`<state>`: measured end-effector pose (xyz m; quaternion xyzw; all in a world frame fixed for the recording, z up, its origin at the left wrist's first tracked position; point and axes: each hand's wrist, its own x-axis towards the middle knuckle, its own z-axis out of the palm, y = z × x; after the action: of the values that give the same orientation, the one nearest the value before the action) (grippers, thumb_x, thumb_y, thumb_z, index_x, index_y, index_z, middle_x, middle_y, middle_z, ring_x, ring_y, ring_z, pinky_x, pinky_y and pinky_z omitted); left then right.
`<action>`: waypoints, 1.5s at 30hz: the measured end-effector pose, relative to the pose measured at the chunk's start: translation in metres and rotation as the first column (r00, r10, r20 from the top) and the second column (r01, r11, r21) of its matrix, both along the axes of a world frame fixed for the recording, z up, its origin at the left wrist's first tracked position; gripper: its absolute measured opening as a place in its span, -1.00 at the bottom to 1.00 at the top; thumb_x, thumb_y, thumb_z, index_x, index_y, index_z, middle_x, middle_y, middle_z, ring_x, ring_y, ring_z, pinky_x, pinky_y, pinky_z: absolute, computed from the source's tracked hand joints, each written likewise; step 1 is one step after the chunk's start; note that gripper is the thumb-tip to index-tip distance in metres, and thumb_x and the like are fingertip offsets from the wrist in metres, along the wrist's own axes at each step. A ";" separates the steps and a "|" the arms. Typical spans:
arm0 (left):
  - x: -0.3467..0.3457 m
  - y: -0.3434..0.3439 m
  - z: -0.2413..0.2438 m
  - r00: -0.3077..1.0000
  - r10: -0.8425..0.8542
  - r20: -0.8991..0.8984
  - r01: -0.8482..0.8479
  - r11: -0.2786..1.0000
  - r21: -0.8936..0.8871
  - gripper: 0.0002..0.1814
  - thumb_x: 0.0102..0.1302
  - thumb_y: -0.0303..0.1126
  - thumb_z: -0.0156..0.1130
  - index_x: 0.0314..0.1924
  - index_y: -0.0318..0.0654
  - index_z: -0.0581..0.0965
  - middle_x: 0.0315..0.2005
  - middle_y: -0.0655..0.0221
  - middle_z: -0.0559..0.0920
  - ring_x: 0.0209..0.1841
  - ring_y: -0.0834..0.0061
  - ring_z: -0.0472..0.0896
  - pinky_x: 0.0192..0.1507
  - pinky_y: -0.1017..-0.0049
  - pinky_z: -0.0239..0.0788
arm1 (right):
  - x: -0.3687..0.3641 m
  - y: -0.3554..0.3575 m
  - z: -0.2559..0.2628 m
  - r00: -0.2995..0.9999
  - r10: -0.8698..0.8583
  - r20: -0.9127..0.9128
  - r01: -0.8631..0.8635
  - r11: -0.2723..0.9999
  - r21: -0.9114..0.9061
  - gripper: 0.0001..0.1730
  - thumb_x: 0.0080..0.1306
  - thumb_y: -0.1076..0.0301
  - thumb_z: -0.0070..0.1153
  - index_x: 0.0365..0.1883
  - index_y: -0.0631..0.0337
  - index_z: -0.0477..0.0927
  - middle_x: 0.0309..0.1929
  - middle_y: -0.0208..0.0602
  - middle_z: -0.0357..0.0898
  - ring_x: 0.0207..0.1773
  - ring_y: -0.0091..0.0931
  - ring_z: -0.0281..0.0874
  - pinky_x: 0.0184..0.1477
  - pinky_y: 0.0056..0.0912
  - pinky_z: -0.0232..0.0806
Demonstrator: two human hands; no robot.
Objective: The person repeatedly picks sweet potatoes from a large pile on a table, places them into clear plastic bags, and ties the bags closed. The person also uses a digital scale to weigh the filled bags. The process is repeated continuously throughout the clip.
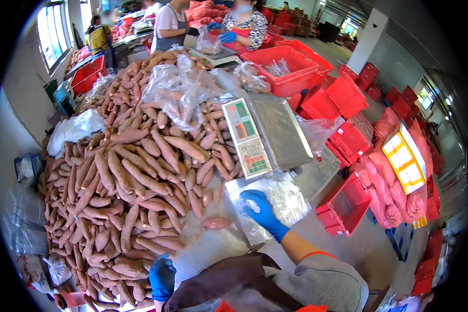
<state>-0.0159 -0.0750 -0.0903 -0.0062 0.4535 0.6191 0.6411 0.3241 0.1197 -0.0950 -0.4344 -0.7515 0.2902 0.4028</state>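
My right hand (266, 214), in a blue glove, rests on a stack of clear plastic bags (292, 193) at the table's edge. Its thumb and fingers curve apart over the top bag. My left hand (162, 275), gloved in blue too, is low in the view beside the large heap of sweet potatoes (140, 175). Its fingers are curled and their inner side is partly hidden; no object shows in it. One reddish sweet potato (217, 223) lies alone on the metal tabletop (202, 247) between my hands. Just beyond the bags stands a digital weighing scale (282, 132) with a bare metal pan.
Filled clear bags (179, 89) lie on the heap's far side. Red plastic crates (345, 204) stand on the floor to the right, near pink mesh sacks (390, 187) and a yellow-and-white carton (405, 159). Across the table, a co-worker's blue-gloved hands (228, 37) hold a bag above another scale (214, 56).
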 end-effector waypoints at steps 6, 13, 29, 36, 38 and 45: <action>0.038 0.038 0.008 0.975 -0.215 -0.049 0.217 0.975 0.048 -0.72 0.25 -0.34 0.03 -0.12 -0.36 0.48 -0.48 0.36 0.51 -0.44 0.53 0.42 -0.35 0.58 0.24 | 0.083 -0.036 -0.070 0.830 -0.127 0.543 0.107 0.992 0.068 -0.14 0.06 -0.01 0.18 0.33 -0.07 0.18 0.35 -0.14 0.06 0.34 -0.12 0.04 0.33 -0.09 -0.10; 0.074 0.065 0.020 0.898 -0.439 -0.045 0.441 0.894 0.078 -0.75 0.22 -0.41 0.03 -0.16 -0.41 0.48 -0.49 0.28 0.53 -0.43 0.46 0.44 -0.33 0.55 0.28 | 0.057 -0.034 -0.104 0.860 -0.373 0.348 0.349 0.928 0.132 -0.65 0.20 0.30 0.04 -0.02 -0.14 0.58 0.13 -0.36 0.43 0.19 -0.28 0.27 0.22 -0.21 0.09; 0.203 0.137 -0.032 0.058 -0.335 -0.940 0.960 0.277 -0.039 -0.73 0.19 -0.40 0.12 -0.08 -0.22 0.52 -0.12 0.27 0.57 -0.06 0.31 0.50 0.01 0.37 0.32 | 0.073 -0.016 -0.120 0.945 -0.269 0.186 0.260 0.963 0.073 -0.70 0.20 0.24 0.05 -0.09 -0.02 0.60 -0.06 -0.33 0.54 -0.01 -0.35 0.45 0.03 -0.25 0.26; 0.249 0.154 -0.079 -0.402 0.282 -0.871 0.916 0.121 -0.383 -0.47 -0.06 -0.29 0.28 0.02 0.08 0.48 0.19 0.25 0.33 0.21 0.00 0.22 0.22 -0.01 -0.04 | 0.086 -0.010 -0.106 0.986 -0.149 0.076 0.164 0.950 -0.267 -0.63 0.30 0.06 -0.10 -0.09 0.00 0.60 -0.16 -0.24 0.58 -0.12 -0.27 0.49 -0.01 -0.28 0.28; 0.243 0.146 -0.084 -0.415 0.300 -0.859 0.910 0.140 -0.391 -0.43 -0.07 -0.29 0.29 0.05 0.09 0.45 0.21 0.25 0.30 0.22 0.00 0.20 0.24 0.00 -0.07 | 0.088 -0.006 -0.117 0.994 -0.102 0.043 0.110 0.946 -0.303 -0.62 0.27 0.09 -0.05 -0.01 -0.03 0.57 -0.10 -0.28 0.56 -0.02 -0.28 0.46 0.06 -0.31 0.25; 0.219 0.132 -0.090 -0.379 0.176 -0.909 0.921 0.165 -0.352 -0.35 -0.07 -0.37 0.28 0.13 0.09 0.39 0.23 0.18 0.25 0.27 -0.05 0.14 0.29 0.09 -0.06 | 0.085 -0.018 -0.112 0.973 -0.030 0.228 0.055 0.993 -0.104 -0.18 -0.10 0.23 0.25 0.23 -0.21 0.33 0.22 -0.22 0.25 0.22 -0.20 0.23 0.24 -0.14 0.07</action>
<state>0.2032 0.0572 -0.1801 0.8994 0.3437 0.1045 0.2490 0.4091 0.1018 -0.2067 -0.5020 -0.7660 0.2710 0.2962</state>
